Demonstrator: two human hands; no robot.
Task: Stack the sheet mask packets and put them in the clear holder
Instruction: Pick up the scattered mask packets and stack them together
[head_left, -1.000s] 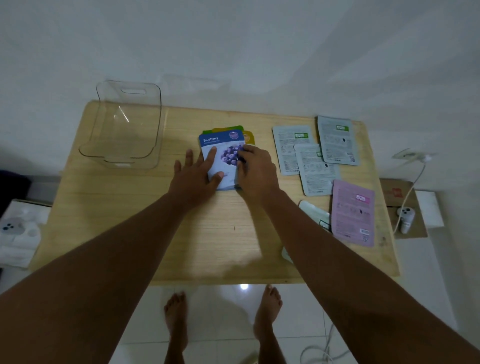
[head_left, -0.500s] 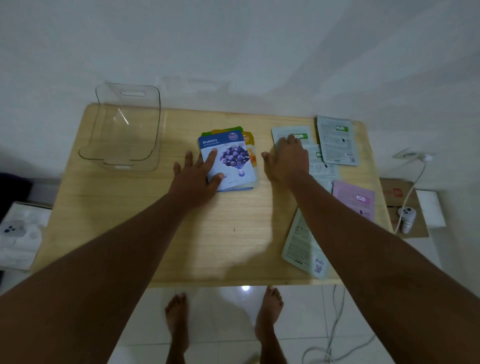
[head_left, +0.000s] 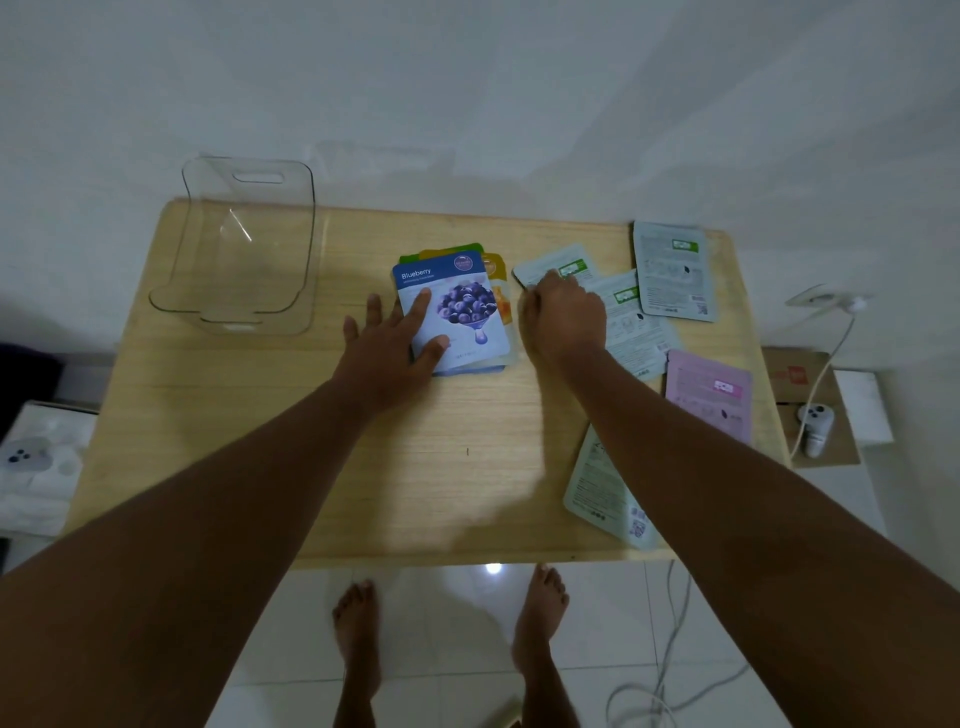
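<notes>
At mid-tabletop (head_left: 322, 467), a short stack of sheet mask packets, blueberry packet (head_left: 457, 312) on top, green and yellow edges fanned out behind its far side; long axis running roughly away from the body, tilted slightly left. Left hand (head_left: 389, 353) spread flat on the stack's near-left corner, fingers released and pressing down, not gripping. Just right of the stack, a pale green packet (head_left: 561, 265) lying face down, corner lifted toward the stack; right hand (head_left: 563, 319) on its near end, fingers curled over the edge, apparently pinching it, though the contact itself is hidden under the knuckles. Further right, more loose packets: one overlapping beside the right hand (head_left: 634, 317), one at the far right corner (head_left: 672, 270), a pink one (head_left: 709, 395) nearer, another partly under the right forearm (head_left: 605, 493). All loose packets right of the stack, so right hand nearer for each pickup; left hand free to steady. Next move likely a short leftward carry of the pale green packet onto the stack, needing a turn to match its long axis. Clear holder (head_left: 244, 249) far left, well apart from the stack, empty, open side facing up; left hand the nearer one for that later transfer.
</notes>
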